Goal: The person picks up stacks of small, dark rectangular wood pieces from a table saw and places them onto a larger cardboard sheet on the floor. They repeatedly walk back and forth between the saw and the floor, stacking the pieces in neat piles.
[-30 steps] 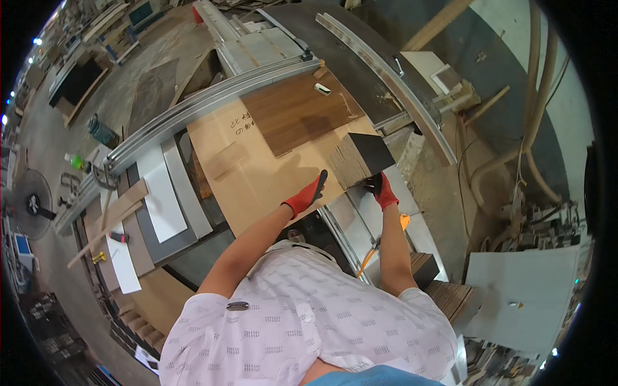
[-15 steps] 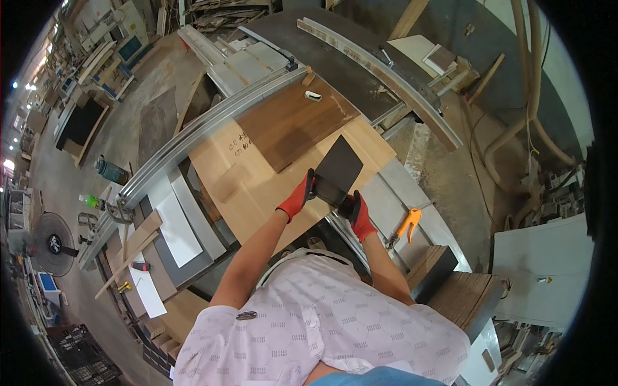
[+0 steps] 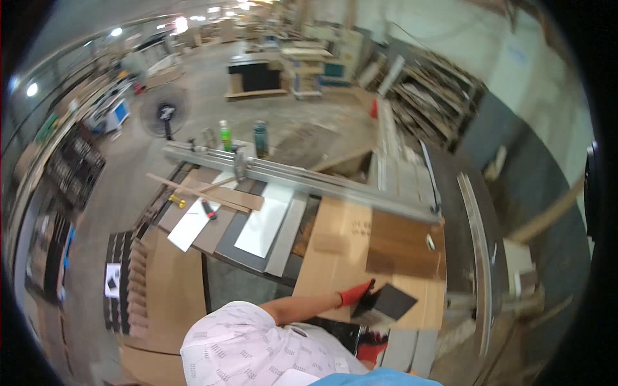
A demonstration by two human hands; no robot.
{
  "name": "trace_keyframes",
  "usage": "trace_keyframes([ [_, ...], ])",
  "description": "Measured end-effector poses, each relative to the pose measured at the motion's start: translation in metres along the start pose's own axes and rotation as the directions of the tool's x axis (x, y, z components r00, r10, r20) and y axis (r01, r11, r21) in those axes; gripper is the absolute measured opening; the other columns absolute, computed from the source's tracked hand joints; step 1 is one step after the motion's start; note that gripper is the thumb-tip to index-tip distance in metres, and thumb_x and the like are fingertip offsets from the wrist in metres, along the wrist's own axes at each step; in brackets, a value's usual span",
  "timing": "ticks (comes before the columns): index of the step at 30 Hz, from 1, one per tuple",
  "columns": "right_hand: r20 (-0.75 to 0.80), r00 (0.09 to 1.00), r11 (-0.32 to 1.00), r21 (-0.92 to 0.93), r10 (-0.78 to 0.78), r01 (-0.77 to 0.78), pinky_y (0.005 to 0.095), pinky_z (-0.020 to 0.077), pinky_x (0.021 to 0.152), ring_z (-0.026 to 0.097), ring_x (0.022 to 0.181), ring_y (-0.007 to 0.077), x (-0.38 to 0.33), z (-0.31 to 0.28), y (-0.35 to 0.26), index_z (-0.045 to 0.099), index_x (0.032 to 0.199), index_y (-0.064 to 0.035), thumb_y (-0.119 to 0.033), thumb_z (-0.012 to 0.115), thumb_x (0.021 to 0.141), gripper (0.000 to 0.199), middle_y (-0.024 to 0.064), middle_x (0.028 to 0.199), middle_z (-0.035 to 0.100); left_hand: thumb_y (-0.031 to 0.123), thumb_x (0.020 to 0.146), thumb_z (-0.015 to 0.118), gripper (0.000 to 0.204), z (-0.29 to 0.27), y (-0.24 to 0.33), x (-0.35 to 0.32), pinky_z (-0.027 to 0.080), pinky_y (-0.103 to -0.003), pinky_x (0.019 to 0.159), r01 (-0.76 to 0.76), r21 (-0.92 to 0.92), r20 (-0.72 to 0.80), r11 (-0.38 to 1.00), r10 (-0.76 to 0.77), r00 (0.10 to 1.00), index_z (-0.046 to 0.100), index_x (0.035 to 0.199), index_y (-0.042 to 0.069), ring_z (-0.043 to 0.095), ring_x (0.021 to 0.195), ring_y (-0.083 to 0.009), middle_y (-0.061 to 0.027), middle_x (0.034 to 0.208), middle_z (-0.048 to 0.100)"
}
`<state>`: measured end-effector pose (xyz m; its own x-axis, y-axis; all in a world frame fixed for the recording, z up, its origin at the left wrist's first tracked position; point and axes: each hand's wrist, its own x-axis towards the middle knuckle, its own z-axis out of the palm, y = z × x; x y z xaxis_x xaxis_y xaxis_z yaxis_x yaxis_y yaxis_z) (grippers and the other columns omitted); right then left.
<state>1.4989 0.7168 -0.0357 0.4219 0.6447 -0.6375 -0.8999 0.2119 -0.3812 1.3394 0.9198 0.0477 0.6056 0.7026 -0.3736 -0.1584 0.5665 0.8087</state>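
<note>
handwritten dark characters (image 3: 361, 226) on the pale wood-grain board (image 3: 328, 270), too blurred to read. small repeated print on the white shirt (image 3: 257, 344), also unreadable. at far left, white sheet (image 3: 113, 281) with a dark mark.

left hand (image 3: 355, 294), in a red glove with dark fingers: forearm out to the right, fingertips at the far-left side of the stack of dark panels (image 3: 394, 303). right hand (image 3: 371, 347), in a matching glove: low, at the near side of the same stack, forearm hidden. grip of each: cannot tell, through blur, whether closed on the stack or merely beside it.

stack: over the near right part of the pale board, dark face up, layered edges toward the white shirt. brown wood-grain panel (image 3: 402, 248) just beyond, a narrow bare strip between. wider bare board to the left; right board edge near. metal counter (image 3: 400, 347) past the near edge. metal fence rail (image 3: 322, 182) along the far side.
</note>
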Motion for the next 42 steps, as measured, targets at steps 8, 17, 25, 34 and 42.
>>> trace_keyframes([
  [8, 0.308, 0.951, 0.775, -0.604, 0.012, 0.186, 0.0427, 0.0504, 0.079, 0.061, 0.095, 0.0223, 0.026, 0.081, -0.069, 0.064, 0.12, -0.0193, -0.064, 0.045, 0.097, 0.054, 0.003, 0.118, 0.067, 0.065, 0.102, 0.03, 0.07, 0.062, 0.014, -0.076, 0.043, -0.044, 0.108, 0.106, -0.434, -0.083, 0.895, -0.157, 0.984, 0.046, 0.152, 0.018, 0.059, 0.122, -0.0291, -0.0125, 0.142, 0.059],
  [17, 0.413, 0.873, 0.827, -0.561, 0.259, 0.021, 0.053, 0.0468, 0.105, 0.049, 0.136, 0.0305, 0.067, 0.084, -0.022, 0.042, 0.151, -0.0249, -0.056, 0.054, 0.097, 0.063, 0.0059, 0.147, 0.052, 0.067, 0.099, 0.04, 0.067, 0.062, -0.024, -0.041, 0.054, -0.047, 0.092, 0.161, -0.464, 0.103, 0.871, -0.128, 0.986, 0.064, 0.131, 0.013, 0.069, 0.106, -0.0284, -0.0091, 0.125, 0.071],
  [25, 0.336, 0.699, 0.657, -0.71, 0.631, -0.253, 0.0525, 0.0469, 0.105, 0.049, 0.135, 0.0305, 0.027, 0.171, 0.114, 0.043, 0.15, -0.0234, -0.055, 0.052, 0.098, 0.061, 0.0063, 0.147, 0.053, 0.069, 0.096, 0.044, 0.061, 0.072, 0.007, -0.046, 0.054, -0.044, 0.076, 0.385, -0.3, 0.279, 0.873, -0.305, 0.91, 0.071, 0.114, 0.017, 0.07, 0.089, -0.0254, -0.0072, 0.108, 0.076],
  [34, 0.245, 0.441, 0.398, -0.868, 0.863, -0.298, 0.0519, 0.047, 0.105, 0.05, 0.134, 0.0305, -0.009, 0.191, 0.169, 0.045, 0.148, -0.0218, -0.054, 0.05, 0.099, 0.059, 0.0067, 0.146, 0.053, 0.068, 0.096, 0.045, 0.059, 0.047, -0.021, 0.019, 0.047, -0.047, 0.088, 0.334, -0.114, 0.261, 0.936, -0.296, 0.919, 0.062, 0.128, 0.022, 0.06, 0.108, -0.0232, -0.0045, 0.128, 0.065],
  [42, 0.199, 0.33, 0.303, -0.904, 0.923, -0.301, 0.0513, 0.0471, 0.105, 0.051, 0.133, 0.0305, 0.002, 0.188, 0.16, 0.046, 0.147, -0.0203, -0.052, 0.049, 0.1, 0.057, 0.007, 0.145, 0.054, 0.071, 0.094, 0.045, 0.068, 0.039, -0.015, -0.01, 0.04, -0.051, 0.103, 0.317, 0.02, 0.065, 0.948, -0.318, 0.946, 0.052, 0.142, 0.024, 0.047, 0.13, -0.0236, -0.0037, 0.146, 0.053],
])
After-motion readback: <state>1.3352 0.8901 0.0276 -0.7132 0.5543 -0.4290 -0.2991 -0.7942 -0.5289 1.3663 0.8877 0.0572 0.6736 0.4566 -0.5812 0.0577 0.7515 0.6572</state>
